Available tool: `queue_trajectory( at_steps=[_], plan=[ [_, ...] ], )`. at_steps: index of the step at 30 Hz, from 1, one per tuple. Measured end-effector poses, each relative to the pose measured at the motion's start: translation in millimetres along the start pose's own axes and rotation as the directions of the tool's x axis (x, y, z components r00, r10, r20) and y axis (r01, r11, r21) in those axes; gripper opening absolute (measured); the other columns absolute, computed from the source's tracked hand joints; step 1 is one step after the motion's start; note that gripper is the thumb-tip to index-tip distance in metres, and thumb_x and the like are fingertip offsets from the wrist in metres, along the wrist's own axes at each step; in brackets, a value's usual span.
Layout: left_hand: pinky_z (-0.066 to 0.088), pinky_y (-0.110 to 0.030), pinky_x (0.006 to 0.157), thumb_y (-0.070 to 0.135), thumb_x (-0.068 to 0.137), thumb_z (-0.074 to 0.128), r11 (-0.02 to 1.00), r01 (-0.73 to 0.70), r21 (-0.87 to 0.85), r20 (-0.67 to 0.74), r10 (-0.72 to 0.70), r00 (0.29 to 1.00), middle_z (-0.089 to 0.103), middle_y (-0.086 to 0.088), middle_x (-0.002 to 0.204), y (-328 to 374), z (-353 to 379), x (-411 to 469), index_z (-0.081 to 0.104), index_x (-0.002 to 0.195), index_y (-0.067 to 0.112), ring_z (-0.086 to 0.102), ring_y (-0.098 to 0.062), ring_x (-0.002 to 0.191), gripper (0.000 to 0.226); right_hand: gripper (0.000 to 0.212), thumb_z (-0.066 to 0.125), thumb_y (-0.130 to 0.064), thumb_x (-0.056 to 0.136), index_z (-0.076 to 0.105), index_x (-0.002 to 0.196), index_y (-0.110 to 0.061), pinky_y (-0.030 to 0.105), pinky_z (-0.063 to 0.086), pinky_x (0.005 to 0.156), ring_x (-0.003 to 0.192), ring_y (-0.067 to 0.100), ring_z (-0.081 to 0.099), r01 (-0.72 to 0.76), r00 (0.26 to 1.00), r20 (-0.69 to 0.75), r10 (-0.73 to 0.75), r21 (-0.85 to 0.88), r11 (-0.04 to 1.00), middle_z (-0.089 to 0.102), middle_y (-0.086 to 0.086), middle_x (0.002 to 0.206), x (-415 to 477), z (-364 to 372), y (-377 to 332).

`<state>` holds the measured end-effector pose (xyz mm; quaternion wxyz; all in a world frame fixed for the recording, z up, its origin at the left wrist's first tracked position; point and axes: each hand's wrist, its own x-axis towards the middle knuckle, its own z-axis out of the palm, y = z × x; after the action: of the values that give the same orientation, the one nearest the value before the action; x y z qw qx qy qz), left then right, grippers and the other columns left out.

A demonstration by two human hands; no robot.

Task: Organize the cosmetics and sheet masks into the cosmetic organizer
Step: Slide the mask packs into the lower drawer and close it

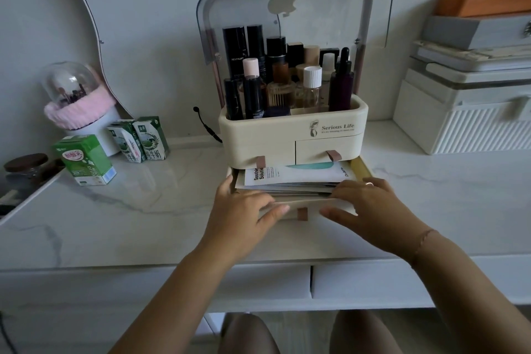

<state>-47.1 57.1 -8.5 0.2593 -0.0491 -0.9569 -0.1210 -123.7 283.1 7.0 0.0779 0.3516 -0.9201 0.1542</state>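
A cream cosmetic organizer (264, 135) stands on the white marble table, its clear lid (316, 17) raised. Several bottles and tubes (287, 77) fill its top compartment. Its wide bottom drawer (293, 207) is pulled out toward me, with a stack of sheet masks (290, 178) lying inside. My left hand (244, 210) rests on the drawer's left front corner, fingers spread over the front edge. My right hand (370, 207) lies flat on the drawer's right front, thumb near the masks. Both hands press the drawer front; neither wraps around anything.
Three green milk cartons (86, 161) stand left of the organizer, with a domed brush holder (77, 100) behind them. White storage boxes (465, 112) are stacked at the right. A black cable (207, 126) lies behind the organizer. A dark jar (26, 164) sits at far left.
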Motion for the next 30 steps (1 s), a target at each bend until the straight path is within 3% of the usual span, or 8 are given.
queue_trajectory(
  at_steps=[4, 7, 12, 16, 20, 23, 27, 30],
  plan=[
    [0.032, -0.038, 0.103, 0.066, 0.085, 0.034, 0.999, 0.02, -0.05, 0.068, -0.017, 0.998, 0.067, 0.007, 0.074, -2, -1, 4, 0.066, 0.076, 0.019, 0.059, -0.013, 0.078, 0.058, 0.053, 0.033, -0.066, 0.081, 0.064, 0.104, -0.03, 0.028, 0.031, 0.105, 0.097, 0.005, 0.057, -0.01, 1.0, 0.021, 0.01, 0.018, 1.0, 0.065, -0.014, 0.104, 2, -1, -2],
    [0.037, -0.034, 0.097, 0.056, 0.087, 0.045, 0.998, -0.04, -0.053, -0.074, 0.036, 0.997, 0.066, 0.005, 0.104, -3, 2, -1, 0.069, 0.104, 0.019, 0.057, -0.015, 0.099, 0.047, 0.042, 0.055, -0.053, 0.081, 0.064, 0.111, -0.025, 0.029, 0.043, 0.094, 0.101, 0.012, 0.059, 0.006, 0.986, -0.168, 0.011, 0.096, 0.995, 0.064, -0.007, 0.113, 2, 2, -5],
    [0.026, -0.041, 0.11, 0.057, 0.089, 0.038, 0.996, -0.003, 0.09, 0.034, 0.0, 0.999, 0.06, 0.004, 0.129, -10, 6, -6, 0.062, 0.123, 0.02, 0.053, -0.015, 0.121, 0.056, 0.065, 0.034, -0.066, 0.079, 0.047, 0.134, -0.033, 0.034, 0.019, 0.114, 0.132, 0.008, 0.041, 0.046, 0.997, -0.067, -0.046, -0.004, 0.999, 0.046, -0.013, 0.142, 5, 10, -13],
    [0.02, -0.037, 0.11, 0.065, 0.084, 0.042, 0.997, 0.038, 0.064, -0.01, -0.038, 0.999, 0.061, 0.006, 0.128, -11, 6, 0, 0.065, 0.118, 0.023, 0.053, -0.016, 0.12, 0.059, 0.061, 0.04, -0.065, 0.079, 0.054, 0.128, -0.031, 0.036, 0.026, 0.114, 0.128, 0.009, 0.045, 0.033, 0.998, -0.063, -0.03, 0.035, 0.999, 0.052, -0.012, 0.137, 12, 7, -14],
    [0.027, -0.037, 0.106, 0.07, 0.067, 0.057, 0.958, 0.227, -0.174, -0.182, -0.258, 0.949, 0.033, -0.005, 0.147, -16, 9, -10, 0.042, 0.139, 0.021, 0.03, -0.023, 0.134, 0.089, 0.066, 0.061, -0.057, 0.071, 0.054, 0.127, -0.023, 0.041, 0.033, 0.107, 0.128, 0.022, 0.043, -0.018, 0.915, -0.4, 0.053, 0.091, 0.996, 0.05, 0.001, 0.137, 4, 11, -8],
    [0.025, -0.034, 0.108, 0.069, 0.058, 0.067, 0.785, 0.413, -0.462, 0.0, -0.466, 0.885, 0.011, 0.002, 0.157, -24, 12, -11, 0.011, 0.149, 0.025, 0.017, -0.018, 0.142, 0.115, 0.103, 0.071, -0.059, 0.059, 0.031, 0.143, -0.015, 0.047, 0.029, 0.112, 0.139, 0.029, 0.024, -0.114, 0.87, -0.428, 0.246, 0.312, 0.943, 0.022, 0.013, 0.151, 2, 19, 3],
    [0.024, -0.024, 0.101, 0.066, 0.053, 0.073, 0.638, 0.544, -0.546, 0.158, -0.559, 0.814, 0.014, 0.006, 0.158, -32, 18, -1, 0.004, 0.15, 0.026, 0.022, -0.015, 0.141, 0.126, 0.117, 0.072, -0.06, 0.057, 0.01, 0.148, -0.019, 0.025, 0.028, 0.104, 0.137, 0.015, 0.027, -0.188, 0.907, -0.222, 0.357, 0.545, 0.817, 0.023, 0.003, 0.152, 15, 25, 20],
    [0.03, -0.028, 0.105, 0.049, 0.068, 0.077, 0.654, 0.538, -0.532, 0.14, -0.558, 0.818, 0.033, 0.004, 0.151, -40, 21, 11, 0.017, 0.149, 0.021, 0.034, -0.018, 0.136, 0.105, 0.09, 0.078, -0.043, 0.067, 0.029, 0.138, -0.018, 0.011, 0.038, 0.089, 0.114, 0.003, 0.045, -0.185, 0.916, -0.187, 0.355, 0.588, 0.787, 0.048, -0.007, 0.132, 32, 20, 35]
  ],
)
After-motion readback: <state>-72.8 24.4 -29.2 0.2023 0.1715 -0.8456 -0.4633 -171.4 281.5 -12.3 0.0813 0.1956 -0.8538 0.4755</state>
